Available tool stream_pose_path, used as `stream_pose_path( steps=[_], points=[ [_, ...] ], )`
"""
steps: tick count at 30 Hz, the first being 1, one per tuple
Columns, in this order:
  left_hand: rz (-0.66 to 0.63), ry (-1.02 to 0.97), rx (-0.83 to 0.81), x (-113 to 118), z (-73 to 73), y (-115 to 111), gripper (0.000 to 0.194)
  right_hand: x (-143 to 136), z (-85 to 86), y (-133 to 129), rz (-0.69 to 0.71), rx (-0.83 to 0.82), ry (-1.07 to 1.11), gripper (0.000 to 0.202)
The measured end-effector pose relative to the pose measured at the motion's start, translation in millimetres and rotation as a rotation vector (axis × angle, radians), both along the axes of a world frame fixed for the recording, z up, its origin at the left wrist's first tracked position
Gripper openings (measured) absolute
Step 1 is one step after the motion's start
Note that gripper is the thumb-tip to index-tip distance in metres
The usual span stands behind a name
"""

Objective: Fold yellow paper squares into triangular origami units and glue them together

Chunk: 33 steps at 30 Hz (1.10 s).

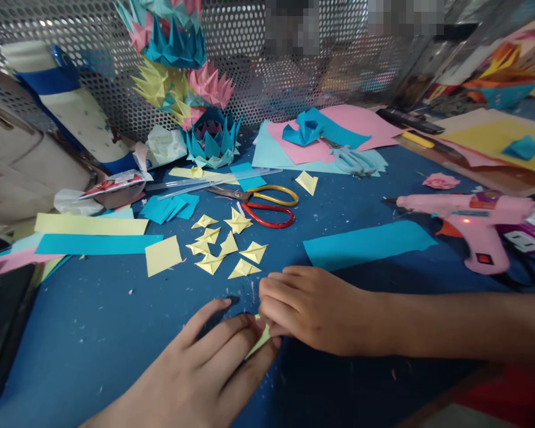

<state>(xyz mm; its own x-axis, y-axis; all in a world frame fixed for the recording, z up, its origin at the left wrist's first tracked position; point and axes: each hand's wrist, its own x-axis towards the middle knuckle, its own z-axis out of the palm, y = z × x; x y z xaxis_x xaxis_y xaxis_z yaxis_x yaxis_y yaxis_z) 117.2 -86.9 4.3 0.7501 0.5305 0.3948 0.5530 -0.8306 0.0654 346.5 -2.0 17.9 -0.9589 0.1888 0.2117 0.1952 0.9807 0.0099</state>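
A small yellow paper piece [259, 342] lies between my hands at the front of the blue table, mostly covered by fingers. My left hand [216, 362] presses it down with its fingers spread and the index finger raised off to the side. My right hand [305, 306] has its fingers curled together on the paper's upper right edge. Just beyond are several folded yellow pieces [209, 261] and a flat yellow square [163, 256]. A blue strip [365, 245] lies behind my right hand.
Red-and-yellow-handled scissors [267, 215] lie mid-table. A pink glue gun [485, 232] with a glowing light rests at right. A folded-paper tower [211, 139] and a bottle [80, 113] stand behind. A black device [9, 333] lies at left, near paper strips [98, 244].
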Motion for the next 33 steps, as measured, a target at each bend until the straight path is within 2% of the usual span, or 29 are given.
stream_pose_path(
  steps=[6, 9, 14, 17, 19, 21, 24, 27, 31, 33],
  points=[
    [0.004, 0.014, -0.006, 1, 0.7, 0, 0.039, 0, 0.4, 2, -0.005, -0.049, -0.004, 0.019],
    [0.006, 0.01, 0.003, 0, -1.3, -1, 0.036, 1, 1.2, 4, -0.006, -0.15, -0.006, 0.018],
    [0.01, 0.014, 0.01, -1, -2.1, -3, 0.041, 7, 6.0, 13, 0.016, -0.347, 0.085, 0.03],
    [0.017, 0.025, 0.021, -1, -1.1, -3, 0.039, 13, 9.2, 21, 0.064, -0.39, 0.152, 0.027],
    [0.018, 0.03, 0.024, -1, -1.2, -2, 0.036, 16, 11.0, 25, 0.149, -0.323, 0.169, 0.025],
    [0.019, 0.024, 0.034, -1, -2.4, -2, 0.033, 17, 12.4, 28, 0.228, -0.188, 0.165, 0.025],
    [0.016, 0.01, 0.044, -1, -5.9, -3, 0.032, 16, 13.5, 28, 0.279, -0.018, 0.178, 0.023],
    [0.012, -0.011, 0.032, -2, -7.7, -4, 0.032, 13, 13.3, 26, 0.322, 0.058, 0.211, 0.022],
    [-0.016, -0.033, 0.022, -5, 2.7, -1, 0.032, 8, 12.0, 25, 0.336, 0.102, 0.198, 0.02],
    [-0.058, 0.056, -0.015, -6, 12.0, 1, 0.037, 5, 11.3, 24, 0.321, 0.11, 0.178, 0.02]
  ],
)
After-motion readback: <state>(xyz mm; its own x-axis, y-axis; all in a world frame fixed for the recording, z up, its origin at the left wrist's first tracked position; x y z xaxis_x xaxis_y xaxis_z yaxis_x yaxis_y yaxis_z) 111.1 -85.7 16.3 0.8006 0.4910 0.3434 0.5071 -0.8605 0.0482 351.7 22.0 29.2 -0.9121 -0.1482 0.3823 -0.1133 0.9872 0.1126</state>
